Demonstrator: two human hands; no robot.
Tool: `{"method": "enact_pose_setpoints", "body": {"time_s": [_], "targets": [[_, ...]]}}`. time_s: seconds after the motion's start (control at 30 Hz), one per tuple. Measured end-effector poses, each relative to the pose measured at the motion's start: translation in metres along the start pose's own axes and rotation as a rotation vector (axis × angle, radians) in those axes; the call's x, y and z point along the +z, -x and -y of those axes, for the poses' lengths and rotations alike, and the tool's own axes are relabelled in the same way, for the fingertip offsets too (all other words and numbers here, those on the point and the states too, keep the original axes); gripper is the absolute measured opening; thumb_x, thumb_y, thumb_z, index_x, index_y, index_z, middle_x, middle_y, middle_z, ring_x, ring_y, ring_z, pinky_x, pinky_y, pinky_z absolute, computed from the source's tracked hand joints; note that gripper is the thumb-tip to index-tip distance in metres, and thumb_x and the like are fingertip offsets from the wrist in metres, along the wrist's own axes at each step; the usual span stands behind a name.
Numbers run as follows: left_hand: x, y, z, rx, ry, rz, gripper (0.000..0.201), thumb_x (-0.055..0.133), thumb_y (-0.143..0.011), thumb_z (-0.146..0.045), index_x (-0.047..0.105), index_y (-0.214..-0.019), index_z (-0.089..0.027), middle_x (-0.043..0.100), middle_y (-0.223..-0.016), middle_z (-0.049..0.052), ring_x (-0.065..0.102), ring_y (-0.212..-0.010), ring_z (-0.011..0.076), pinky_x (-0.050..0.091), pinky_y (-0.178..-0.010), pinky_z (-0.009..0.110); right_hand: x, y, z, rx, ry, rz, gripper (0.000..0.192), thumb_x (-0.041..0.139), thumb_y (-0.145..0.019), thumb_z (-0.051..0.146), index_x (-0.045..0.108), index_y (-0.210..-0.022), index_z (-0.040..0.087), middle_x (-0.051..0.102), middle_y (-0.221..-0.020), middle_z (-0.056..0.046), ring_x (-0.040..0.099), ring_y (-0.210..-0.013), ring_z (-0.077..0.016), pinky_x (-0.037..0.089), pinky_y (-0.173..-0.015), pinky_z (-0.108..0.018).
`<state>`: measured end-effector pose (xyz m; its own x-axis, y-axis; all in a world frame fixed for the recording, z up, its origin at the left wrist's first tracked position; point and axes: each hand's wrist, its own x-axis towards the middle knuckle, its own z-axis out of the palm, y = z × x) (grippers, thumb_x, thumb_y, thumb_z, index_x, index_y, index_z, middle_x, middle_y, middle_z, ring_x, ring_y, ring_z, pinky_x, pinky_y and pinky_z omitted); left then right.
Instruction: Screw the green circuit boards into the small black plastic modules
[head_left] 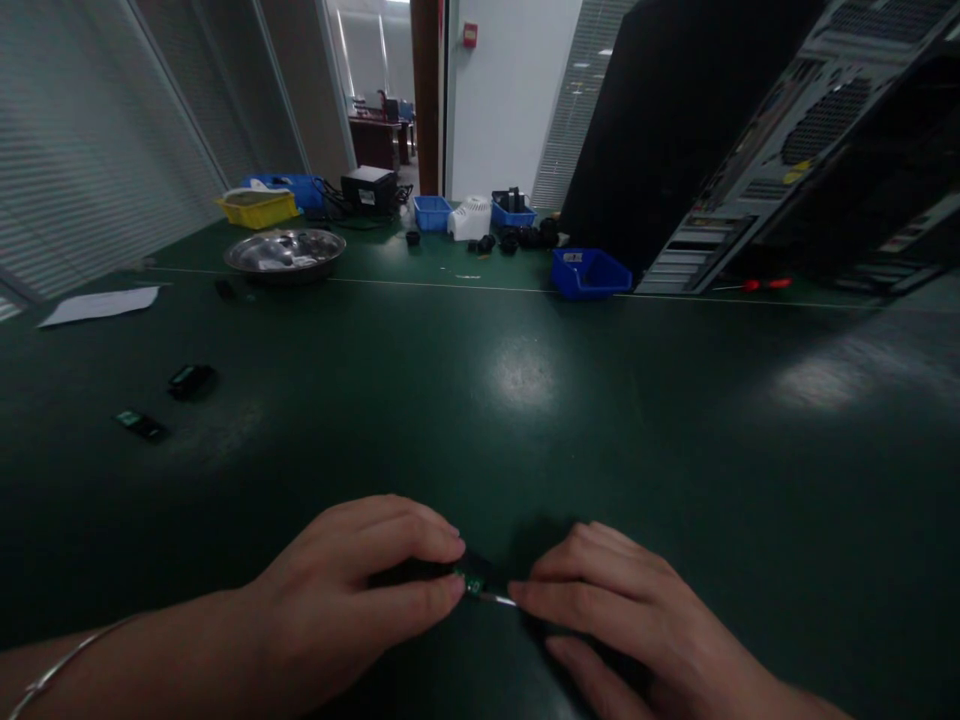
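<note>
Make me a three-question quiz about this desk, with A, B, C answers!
1. Where is the metal bowl?
A far left of the table
B beside the hands
C on the floor

2. What colour is the bin nearest the computer case?
A yellow
B red
C blue

3. What are the left hand and right hand doing?
A resting flat
B pinching a small part
C waving

Answers: 1 A, it sits far back on the left. 2 C, the bin is blue. 3 B, fingertips of both grip the part.

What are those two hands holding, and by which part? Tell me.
A small dark part with a green board. The left hand pinches its dark left end; the right hand grips the metal tip on its right end.
</note>
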<state>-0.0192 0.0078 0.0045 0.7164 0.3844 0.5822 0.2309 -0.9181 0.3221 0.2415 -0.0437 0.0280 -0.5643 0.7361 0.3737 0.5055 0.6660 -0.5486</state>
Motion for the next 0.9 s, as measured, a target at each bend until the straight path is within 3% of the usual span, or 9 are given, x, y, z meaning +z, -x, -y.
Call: {"method": "enact_pose_setpoints", "body": {"time_s": [0.23, 0.43, 0.6, 0.77, 0.9], "targets": [[-0.009, 0.001, -0.005, 0.049, -0.091, 0.109, 0.028, 0.042, -0.103, -0.015, 0.069, -0.105, -0.019, 0.075, -0.105, 0.006, 0.068, -0.101, 0.0172, 0.056, -0.092, 0.025, -0.003, 0.0, -0.001, 0.0, -0.023, 0.049, 0.033, 0.057, -0.091, 0.011, 0.064, -0.121, 0.024, 0.077, -0.097, -0.006, 0.073, -0.091, -0.0212, 0.059, -0.083, -0.033], [-0.005, -0.003, -0.007, 0.121, -0.117, 0.054, 0.021, 0.05, -0.098, -0.011, 0.07, -0.098, -0.017, 0.076, -0.099, 0.005, 0.07, -0.095, 0.0177, 0.059, -0.088, 0.025, -0.004, 0.001, 0.001, 0.005, -0.014, 0.067, 0.033, 0.058, -0.09, 0.01, 0.064, -0.12, 0.024, 0.077, -0.096, -0.005, 0.073, -0.088, -0.0203, 0.058, -0.082, -0.033], [-0.004, -0.004, -0.007, 0.02, -0.052, 0.06, 0.026, 0.045, -0.102, -0.014, 0.07, -0.098, -0.017, 0.075, -0.096, 0.006, 0.069, -0.092, 0.0164, 0.058, -0.085, 0.024, 0.0, 0.003, 0.001, -0.011, 0.041, 0.025, 0.031, 0.056, -0.09, 0.011, 0.065, -0.116, 0.022, 0.077, -0.095, -0.006, 0.073, -0.086, -0.0208, 0.058, -0.078, -0.033], [0.002, -0.002, -0.003, -0.017, 0.046, 0.032, 0.019, 0.049, -0.099, -0.014, 0.068, -0.098, -0.017, 0.072, -0.092, 0.008, 0.069, -0.082, 0.0164, 0.059, -0.076, 0.025, 0.003, 0.005, -0.001, 0.032, 0.062, 0.08, 0.032, 0.056, -0.089, 0.008, 0.068, -0.115, 0.022, 0.075, -0.096, -0.006, 0.071, -0.088, -0.0195, 0.057, -0.082, -0.033], [0.004, -0.001, -0.002, -0.05, 0.096, 0.058, 0.016, 0.053, -0.095, -0.01, 0.068, -0.096, -0.016, 0.071, -0.091, 0.008, 0.069, -0.08, 0.0171, 0.058, -0.073, 0.025, 0.004, 0.005, -0.003, 0.019, 0.057, 0.053, 0.031, 0.055, -0.09, 0.01, 0.068, -0.116, 0.022, 0.076, -0.096, -0.007, 0.072, -0.087, -0.0206, 0.058, -0.08, -0.034]]}}
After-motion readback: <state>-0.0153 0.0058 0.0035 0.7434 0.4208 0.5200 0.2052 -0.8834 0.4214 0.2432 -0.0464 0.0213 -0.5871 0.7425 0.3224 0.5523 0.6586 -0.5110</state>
